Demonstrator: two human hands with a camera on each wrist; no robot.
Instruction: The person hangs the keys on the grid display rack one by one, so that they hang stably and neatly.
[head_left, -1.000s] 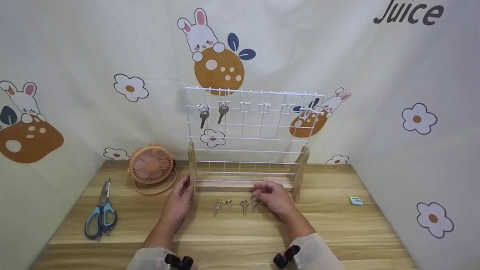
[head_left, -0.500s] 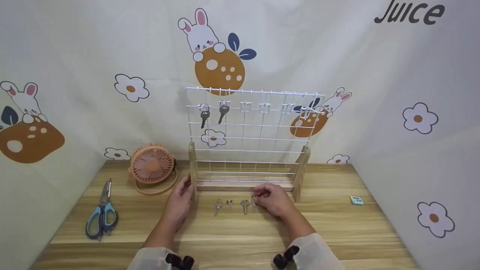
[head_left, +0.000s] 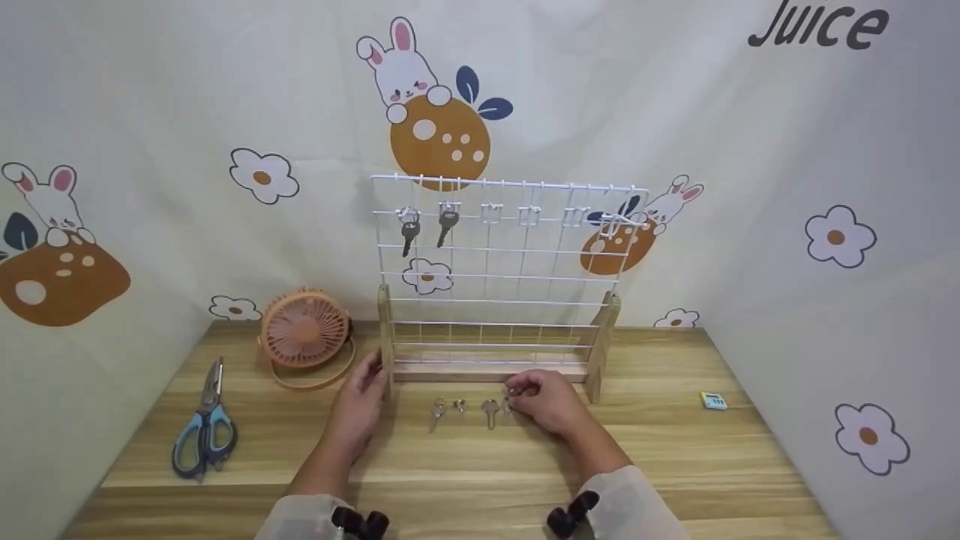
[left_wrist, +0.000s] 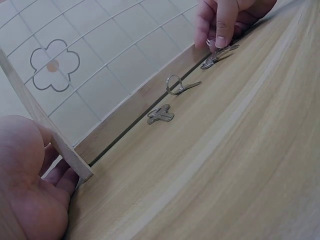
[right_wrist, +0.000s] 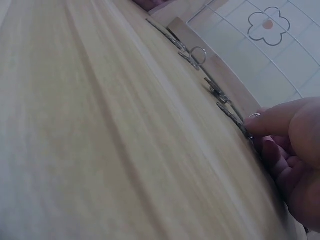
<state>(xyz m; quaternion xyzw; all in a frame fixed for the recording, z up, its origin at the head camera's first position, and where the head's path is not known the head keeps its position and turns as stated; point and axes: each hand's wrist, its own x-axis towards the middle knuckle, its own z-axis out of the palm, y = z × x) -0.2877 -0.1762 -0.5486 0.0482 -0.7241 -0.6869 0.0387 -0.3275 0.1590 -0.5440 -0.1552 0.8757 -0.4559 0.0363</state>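
A white wire grid rack (head_left: 495, 302) with wooden side posts stands on the table. My left hand (head_left: 358, 405) grips the foot of its left post, fingers passing behind the wood (left_wrist: 70, 162) in the left wrist view. My right hand (head_left: 551, 401) pinches the ring of the rightmost key (head_left: 505, 407) between thumb and forefinger; the key's blade lies low at the tabletop. Beside it, left of the fingers, lies another key (head_left: 490, 412). Further left are a small key (head_left: 459, 406) and a longer key (head_left: 437, 414), each with a ring. Two keys (head_left: 409, 231) hang from the rack's left hooks.
Several white hooks (head_left: 529, 215) line the upper grid. An orange fan (head_left: 304, 330) stands left of the rack, with blue-handled scissors (head_left: 202, 435) in front of it. Over at the right lies a small timer-like object (head_left: 713, 400). A patterned cloth hangs behind.
My right fingers have shifted slightly toward me at the rightmost key's ring, and the key has turned a little. My left hand stays at the post.
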